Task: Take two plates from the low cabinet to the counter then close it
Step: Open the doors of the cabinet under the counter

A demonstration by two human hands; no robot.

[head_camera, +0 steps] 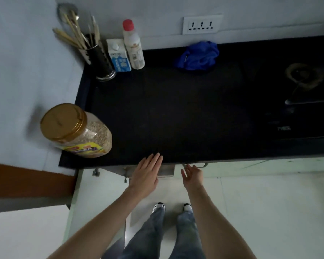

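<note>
L hand (146, 176) flat, fingers spread, empty, tips over black desk (176, 109) edge. R hand (192, 175) open, empty, near cabinet handle (202, 166). Door (99, 193) open.

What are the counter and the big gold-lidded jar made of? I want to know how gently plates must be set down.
The counter looks like black polished stone, dark and faintly glossy, though laminate is possible. The jar seems clear plastic: its grainy contents show through the wall. Its ribbed gold lid is likely plastic too.
</note>
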